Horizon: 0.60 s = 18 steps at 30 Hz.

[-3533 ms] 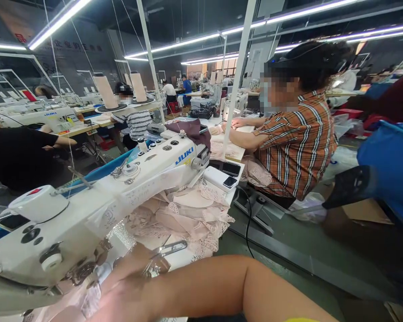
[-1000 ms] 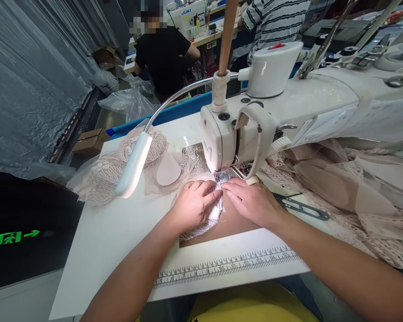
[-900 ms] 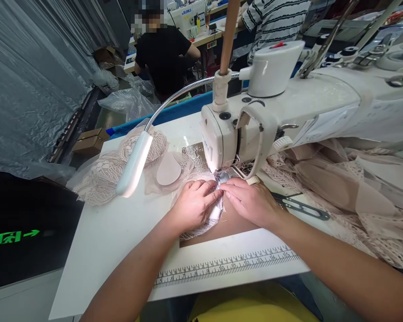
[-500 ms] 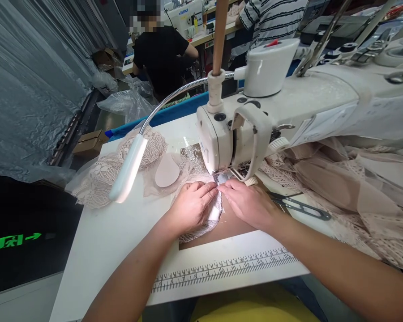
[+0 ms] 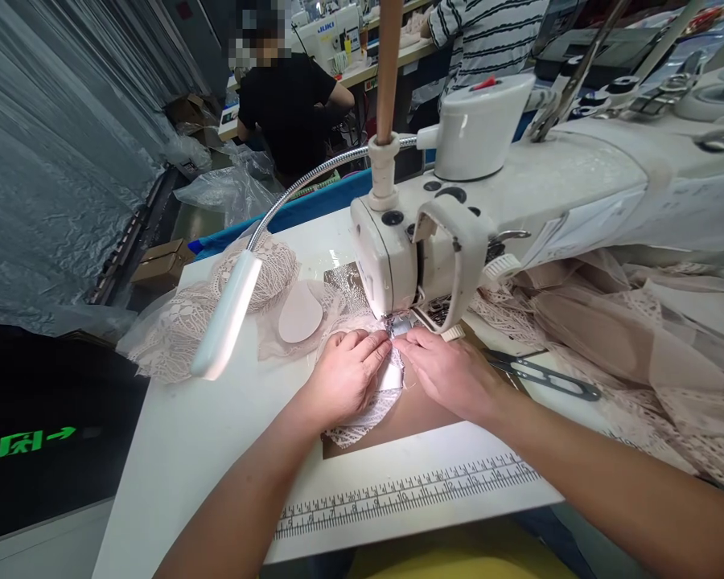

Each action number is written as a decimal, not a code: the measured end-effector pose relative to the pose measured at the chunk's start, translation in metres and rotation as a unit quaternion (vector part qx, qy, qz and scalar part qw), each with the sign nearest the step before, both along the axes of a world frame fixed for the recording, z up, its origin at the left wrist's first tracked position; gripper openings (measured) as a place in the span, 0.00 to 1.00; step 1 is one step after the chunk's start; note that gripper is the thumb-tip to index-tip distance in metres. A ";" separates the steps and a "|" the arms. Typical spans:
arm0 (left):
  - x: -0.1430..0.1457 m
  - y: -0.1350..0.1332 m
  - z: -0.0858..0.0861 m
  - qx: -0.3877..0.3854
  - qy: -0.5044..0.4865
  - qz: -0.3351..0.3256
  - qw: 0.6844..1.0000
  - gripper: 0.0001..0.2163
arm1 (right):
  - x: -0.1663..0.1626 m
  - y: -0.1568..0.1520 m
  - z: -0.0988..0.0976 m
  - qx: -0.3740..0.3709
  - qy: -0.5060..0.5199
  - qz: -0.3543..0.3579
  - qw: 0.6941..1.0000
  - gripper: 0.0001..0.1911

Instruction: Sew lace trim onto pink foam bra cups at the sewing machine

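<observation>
one lace piece (image 5: 367,418) shifted, two hands (image 5: 345,378) (image 5: 452,371) touching

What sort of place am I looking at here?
Most likely a garment sewing workshop: lace fabric lies at a sewing machine, more lace pieces lie on the table, and another machine, marked JUKI, stands behind, near a person in black.

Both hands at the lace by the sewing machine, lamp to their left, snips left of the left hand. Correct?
One slip: the snips lie to the right of the right hand, not left of the left hand, as the head view shows. Both hands are at the lace by the sewing machine, lamp to their left.
</observation>
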State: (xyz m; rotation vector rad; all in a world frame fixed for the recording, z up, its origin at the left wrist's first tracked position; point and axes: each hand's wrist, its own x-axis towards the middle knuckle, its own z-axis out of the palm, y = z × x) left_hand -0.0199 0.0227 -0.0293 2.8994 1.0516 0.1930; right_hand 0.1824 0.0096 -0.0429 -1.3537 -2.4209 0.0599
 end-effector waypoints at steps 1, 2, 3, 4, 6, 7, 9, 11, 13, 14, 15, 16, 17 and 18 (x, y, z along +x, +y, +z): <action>0.000 0.001 0.000 0.000 -0.001 0.001 1.000 0.20 | 0.000 0.000 0.000 -0.003 -0.003 -0.005 1.000 0.15; 0.001 0.001 0.000 -0.001 -0.001 0.003 1.000 0.20 | -0.001 0.001 -0.001 -0.006 -0.004 -0.008 1.000 0.15; 0.001 0.002 0.000 -0.001 0.000 0.005 1.000 0.20 | -0.001 0.001 -0.001 -0.008 -0.005 -0.010 1.000 0.15; 0.001 0.003 -0.001 0.000 0.000 0.007 1.000 0.20 | -0.001 0.001 -0.001 -0.009 -0.005 -0.011 1.000 0.15; 0.000 0.005 -0.002 0.003 -0.002 0.008 1.000 0.20 | -0.001 0.002 0.000 -0.012 -0.006 -0.010 1.000 0.15; 0.000 0.006 -0.003 0.005 -0.005 0.007 1.000 0.19 | -0.001 0.002 0.001 -0.014 -0.006 -0.008 1.000 0.15; -0.002 0.008 -0.004 0.008 -0.013 0.000 1.000 0.19 | 0.001 0.002 0.003 -0.020 0.001 0.002 1.000 0.15; -0.003 0.009 -0.005 0.008 -0.021 -0.009 1.000 0.19 | 0.002 0.001 0.005 -0.026 0.015 0.018 0.999 0.16; -0.004 0.010 -0.005 0.005 -0.029 -0.016 0.999 0.19 | 0.004 0.001 0.005 -0.027 0.031 0.029 0.999 0.16; -0.005 0.011 -0.005 0.003 -0.030 -0.018 0.999 0.19 | 0.004 0.001 0.005 -0.027 0.036 0.032 0.998 0.16; -0.005 0.011 -0.006 0.002 -0.031 -0.019 0.999 0.19 | 0.005 0.001 0.005 -0.029 0.039 0.033 0.998 0.16; -0.006 0.012 -0.006 0.001 -0.031 -0.020 0.999 0.19 | 0.005 0.000 0.005 -0.031 0.041 0.035 0.998 0.16; -0.006 0.012 -0.006 -0.001 -0.031 -0.020 0.999 0.19 | 0.005 0.000 0.005 -0.033 0.041 0.036 0.998 0.16; -0.006 0.013 -0.006 -0.002 -0.031 -0.020 0.999 0.20 | 0.004 0.000 0.006 -0.036 0.040 0.036 0.998 0.16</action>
